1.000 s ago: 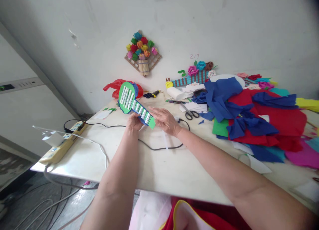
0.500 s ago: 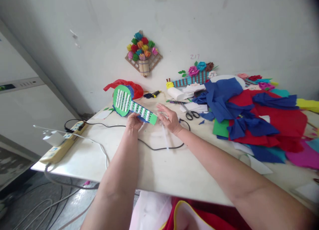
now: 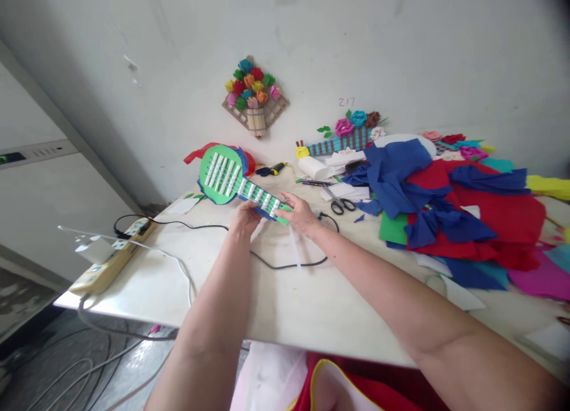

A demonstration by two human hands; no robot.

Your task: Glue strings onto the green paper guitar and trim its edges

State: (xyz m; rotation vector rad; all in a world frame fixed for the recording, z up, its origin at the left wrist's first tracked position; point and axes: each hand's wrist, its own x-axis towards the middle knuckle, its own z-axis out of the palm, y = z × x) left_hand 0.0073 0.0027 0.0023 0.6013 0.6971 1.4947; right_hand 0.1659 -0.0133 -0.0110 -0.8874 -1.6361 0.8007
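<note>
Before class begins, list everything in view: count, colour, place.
Table: one, off-white, across view
Wall: one, pale, background
Guitar model: one, green, blue, white, centre
Thin sheet: one, red, behind guitar model
Flower ornament: one, multicoloured, on wall
Striped craft: one, teal, brown, by wall
Paper flowers: several, mixed, right
Pliers: one, black, yellow, centre
Scissors: one, dark handles, centre right
Translucent stick: one, whitish, centre
Coloured sheets: many, mainly blue, red, right
Papers: several, white, centre right
Power strip: one, cream, left
Cables: several, black, white, grey, left, centre
Appliance: one, white, far left
Left hand: one, under guitar model
Right hand: one, at guitar model's end
</note>
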